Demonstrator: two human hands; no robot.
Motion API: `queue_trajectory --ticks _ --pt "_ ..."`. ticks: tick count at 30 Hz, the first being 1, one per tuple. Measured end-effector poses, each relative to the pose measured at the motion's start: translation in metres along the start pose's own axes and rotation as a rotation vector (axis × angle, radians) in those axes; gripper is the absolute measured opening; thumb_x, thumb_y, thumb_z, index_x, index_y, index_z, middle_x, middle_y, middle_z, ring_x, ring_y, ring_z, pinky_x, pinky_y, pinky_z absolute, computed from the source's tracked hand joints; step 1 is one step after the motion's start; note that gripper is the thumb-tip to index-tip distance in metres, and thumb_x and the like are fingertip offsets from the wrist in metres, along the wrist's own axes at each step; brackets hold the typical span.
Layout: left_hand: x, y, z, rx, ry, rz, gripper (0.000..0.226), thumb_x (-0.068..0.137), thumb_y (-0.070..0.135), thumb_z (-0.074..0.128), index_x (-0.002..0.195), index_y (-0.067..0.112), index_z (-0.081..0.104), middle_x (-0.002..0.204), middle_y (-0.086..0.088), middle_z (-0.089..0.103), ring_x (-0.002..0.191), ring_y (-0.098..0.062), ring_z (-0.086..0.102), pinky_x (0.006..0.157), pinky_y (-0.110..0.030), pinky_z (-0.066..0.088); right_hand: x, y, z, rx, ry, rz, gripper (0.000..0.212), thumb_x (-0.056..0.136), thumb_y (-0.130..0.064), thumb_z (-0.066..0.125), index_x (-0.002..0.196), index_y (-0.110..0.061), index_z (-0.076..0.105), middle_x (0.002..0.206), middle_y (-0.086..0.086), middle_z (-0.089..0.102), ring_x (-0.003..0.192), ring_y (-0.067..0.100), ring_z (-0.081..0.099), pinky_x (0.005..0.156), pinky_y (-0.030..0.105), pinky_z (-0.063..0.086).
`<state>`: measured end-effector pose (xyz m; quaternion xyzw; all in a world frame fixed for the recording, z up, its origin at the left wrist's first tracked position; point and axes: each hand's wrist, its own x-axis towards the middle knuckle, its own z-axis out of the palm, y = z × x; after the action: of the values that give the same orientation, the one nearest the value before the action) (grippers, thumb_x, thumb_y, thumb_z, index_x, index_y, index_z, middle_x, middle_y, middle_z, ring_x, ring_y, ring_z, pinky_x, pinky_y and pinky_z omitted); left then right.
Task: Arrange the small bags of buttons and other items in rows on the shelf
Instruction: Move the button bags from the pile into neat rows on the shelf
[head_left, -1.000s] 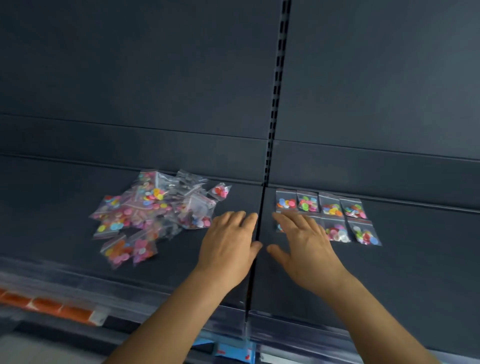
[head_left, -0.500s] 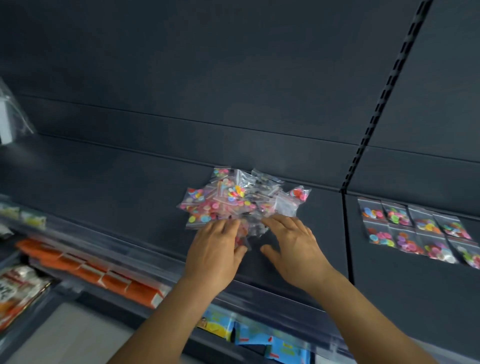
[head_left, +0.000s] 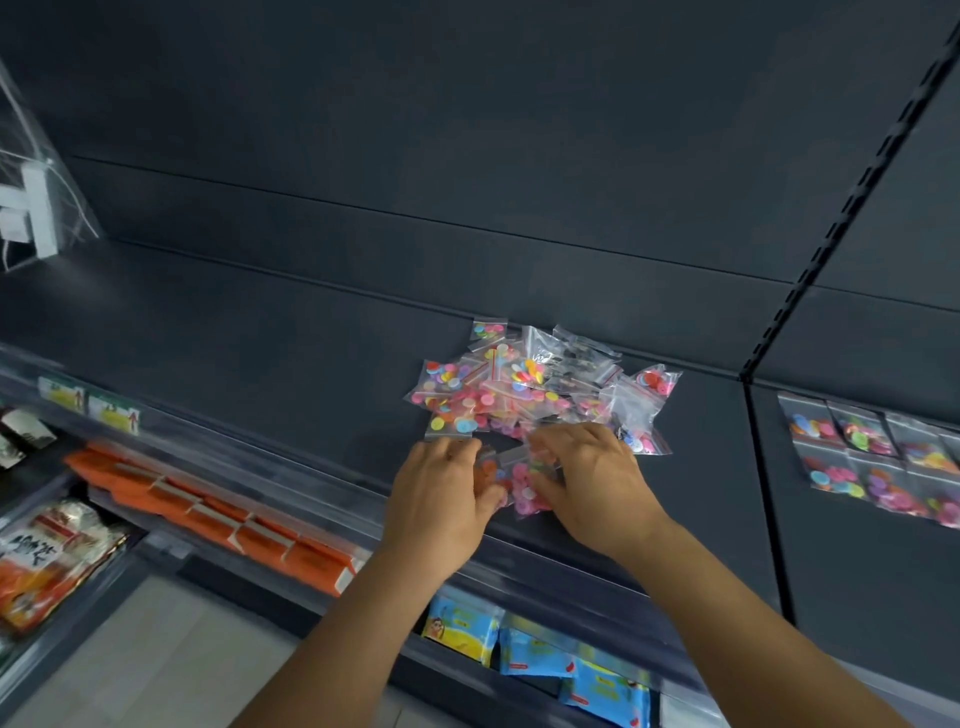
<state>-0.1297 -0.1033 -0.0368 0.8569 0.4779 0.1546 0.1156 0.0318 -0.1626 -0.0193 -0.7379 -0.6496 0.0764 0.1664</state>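
Where the loose heap of small bags (head_left: 540, 387) lies on the dark shelf (head_left: 260, 338), my two hands meet at its near edge. My left hand (head_left: 441, 499) has its fingers curled down onto a clear bag of orange and pink buttons (head_left: 493, 475), thumb tucked in beside it, gripping it. My right hand (head_left: 592, 483) pinches a neighbouring bag of pink buttons (head_left: 527, 491) between thumb and bent fingers; both bags are blurred, so I cannot tell how far they are off the shelf. The heap behind is crinkly clear plastic, small zip bags with thin red strips at the mouth, stuffed with flat round buttons in yellow, pink, blue and green; a few hold darker bits I cannot make out. To the right, past the slotted upright (head_left: 831, 218), two neat rows of bags (head_left: 878, 457) lie flat, edges touching. The shelf is matt, dark grey, with a clear plastic strip along its front; two green-and-yellow price labels (head_left: 88, 405) sit in it, too small to read. Below are orange packets (head_left: 218, 514), blue packets (head_left: 540, 649), and at far left a red-and-white packet (head_left: 47, 561) with dark script I cannot read.
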Motion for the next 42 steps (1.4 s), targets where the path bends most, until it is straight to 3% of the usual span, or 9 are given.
queue_trajectory --ticks 6,10,13,16,26,30,34,38,42 --pt "0.01 0.001 -0.001 -0.206 -0.068 -0.094 0.062 0.077 0.038 0.073 0.131 0.017 0.051 0.107 0.002 0.061 0.107 -0.019 0.053 0.09 -0.035 0.046 0.014 -0.007 -0.003 -0.044 -0.157 0.13 0.044 0.089 -0.037 0.055 0.131 -0.031 0.047 0.136 -0.002 0.046 0.124 0.025 0.032 0.105 0.04 0.026" --pt "0.011 0.003 -0.002 -0.363 -0.081 -0.128 0.026 0.074 0.027 0.077 0.094 0.026 0.062 0.082 0.013 0.061 0.075 -0.004 0.059 0.07 -0.026 0.052 0.015 -0.01 -0.005 0.028 -0.13 0.169 0.019 0.085 -0.026 0.062 0.104 -0.026 0.063 0.11 0.002 0.059 0.111 0.027 0.045 0.096 0.034 0.038" --pt "0.009 0.003 -0.003 -0.497 -0.076 -0.127 0.018 0.079 0.019 0.072 0.083 0.03 0.058 0.081 0.017 0.06 0.07 0.006 0.058 0.06 -0.009 0.046 0.011 -0.008 -0.007 0.29 -0.07 0.236 0.019 0.08 -0.015 0.065 0.072 -0.026 0.052 0.075 -0.003 0.058 0.077 0.019 0.055 0.061 0.022 0.043" --pt "0.01 0.01 -0.008 -0.699 -0.076 -0.137 0.018 0.083 0.013 0.068 0.085 0.029 0.06 0.087 0.017 0.063 0.074 0.009 0.061 0.06 -0.003 0.044 0.005 -0.003 -0.014 0.574 0.008 0.332 0.023 0.08 -0.011 0.067 0.072 -0.023 0.049 0.067 -0.004 0.054 0.053 0.01 0.046 0.044 0.019 0.035" --pt "0.024 0.079 -0.01 -0.952 -0.163 -0.107 0.007 0.08 0.017 0.071 0.086 0.019 0.069 0.086 -0.001 0.073 0.078 -0.013 0.067 0.074 -0.025 0.053 -0.037 0.042 -0.055 1.127 0.159 0.36 0.021 0.078 -0.008 0.073 0.094 -0.019 0.064 0.08 -0.004 0.075 0.071 0.005 0.069 0.061 0.011 0.049" --pt "0.023 0.116 0.002 -1.027 -0.22 -0.101 0.008 0.085 0.023 0.066 0.085 0.018 0.072 0.086 -0.001 0.074 0.085 -0.014 0.069 0.079 -0.026 0.053 -0.061 0.074 -0.068 1.053 0.251 0.453 0.014 0.088 -0.024 0.064 0.078 -0.017 0.072 0.074 -0.004 0.074 0.072 0.01 0.069 0.077 0.026 0.051" --pt "0.021 0.151 0.014 -1.047 -0.225 -0.106 0.009 0.086 0.026 0.066 0.08 0.024 0.072 0.079 0.008 0.074 0.072 -0.001 0.067 0.061 -0.009 0.048 -0.082 0.103 -0.078 0.951 0.325 0.539 0.024 0.091 -0.029 0.059 0.072 -0.022 0.072 0.068 -0.007 0.071 0.061 0.004 0.063 0.067 0.02 0.049" --pt "0.02 0.189 0.03 -1.005 -0.257 -0.086 0.018 0.087 0.03 0.062 0.082 0.015 0.072 0.076 0.002 0.071 0.072 -0.016 0.064 0.069 -0.024 0.049 -0.109 0.138 -0.092 0.871 0.415 0.589 0.035 0.092 -0.022 0.057 0.058 -0.025 0.065 0.049 -0.01 0.058 0.049 0.006 0.051 0.052 0.017 0.044" --pt "0.017 0.223 0.049 -0.922 -0.309 -0.036 0.016 0.089 0.03 0.06 0.082 0.022 0.071 0.076 -0.002 0.068 0.066 -0.008 0.056 0.061 -0.02 0.046 -0.133 0.169 -0.103 0.759 0.414 0.66 0.02 0.092 -0.02 0.054 0.076 -0.013 0.065 0.061 0.003 0.065 0.057 0.017 0.058 0.064 0.037 0.054"
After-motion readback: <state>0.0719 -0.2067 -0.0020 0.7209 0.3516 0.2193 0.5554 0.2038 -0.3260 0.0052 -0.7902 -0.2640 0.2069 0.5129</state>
